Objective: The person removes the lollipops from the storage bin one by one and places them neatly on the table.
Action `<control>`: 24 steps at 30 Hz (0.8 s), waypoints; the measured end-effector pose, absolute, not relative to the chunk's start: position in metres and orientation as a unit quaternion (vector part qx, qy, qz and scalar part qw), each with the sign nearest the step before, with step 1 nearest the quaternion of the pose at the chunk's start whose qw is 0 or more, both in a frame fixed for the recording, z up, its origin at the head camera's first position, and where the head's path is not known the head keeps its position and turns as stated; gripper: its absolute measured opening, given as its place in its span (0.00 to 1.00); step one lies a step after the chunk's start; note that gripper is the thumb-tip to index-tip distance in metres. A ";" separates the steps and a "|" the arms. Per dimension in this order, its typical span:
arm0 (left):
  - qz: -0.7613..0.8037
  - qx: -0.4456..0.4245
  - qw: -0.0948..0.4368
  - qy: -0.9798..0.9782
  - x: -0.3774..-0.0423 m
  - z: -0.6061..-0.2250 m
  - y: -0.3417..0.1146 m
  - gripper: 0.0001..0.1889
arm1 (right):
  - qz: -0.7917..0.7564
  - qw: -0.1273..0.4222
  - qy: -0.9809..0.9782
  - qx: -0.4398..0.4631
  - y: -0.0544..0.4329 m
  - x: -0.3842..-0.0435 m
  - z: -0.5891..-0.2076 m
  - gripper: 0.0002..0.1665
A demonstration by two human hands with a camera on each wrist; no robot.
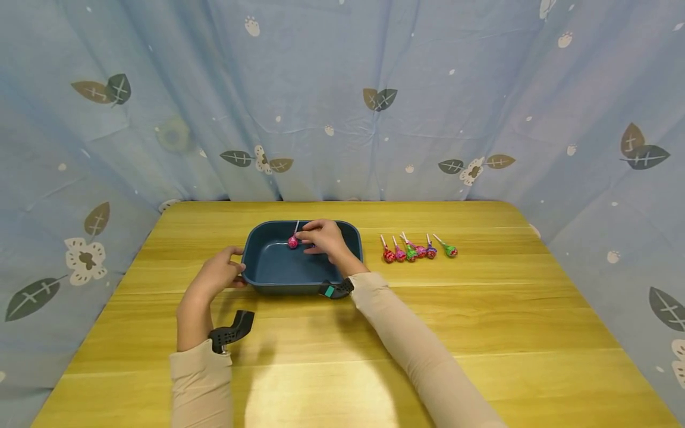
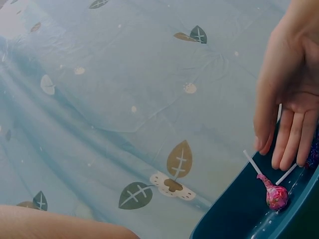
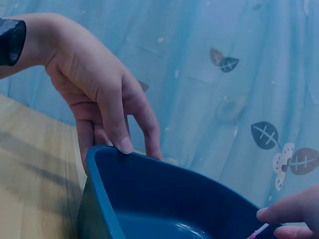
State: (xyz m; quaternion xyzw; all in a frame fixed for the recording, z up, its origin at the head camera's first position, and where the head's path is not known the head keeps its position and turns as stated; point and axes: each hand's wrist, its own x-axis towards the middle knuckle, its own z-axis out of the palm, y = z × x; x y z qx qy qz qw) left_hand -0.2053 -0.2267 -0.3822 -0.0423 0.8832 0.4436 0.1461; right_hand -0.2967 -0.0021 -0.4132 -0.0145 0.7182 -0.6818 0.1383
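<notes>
The person's right forearm slants in, the right hand (image 1: 323,238) hanging over a blue bin (image 1: 283,266); inside sit a pink lollipop (image 1: 292,242) and a purple one (image 2: 314,155). Its fingers look nearly straight; whether they touch a stick, I can't tell. The left hand (image 1: 216,273) grips the bin's end.

Tabletop (image 1: 535,339) passable at lower right and, between the sleeves, at bottom centre; right sleeve (image 1: 423,351) bars low sideways travel between those two areas; blue tray (image 1: 283,264), left of centre, open from above at its front-left floor; right hand (image 1: 324,239) overhangs its right part, left hand (image 1: 216,272) blocks its left rim; narrow lane between tray and lollipops (image 1: 411,254); curtain (image 1: 321,119) bounds top.
</notes>
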 end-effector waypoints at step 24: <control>0.447 -0.041 0.144 0.882 -0.206 -0.385 -0.228 0.25 | -0.518 0.082 0.851 0.002 -0.040 -0.302 -0.418 0.05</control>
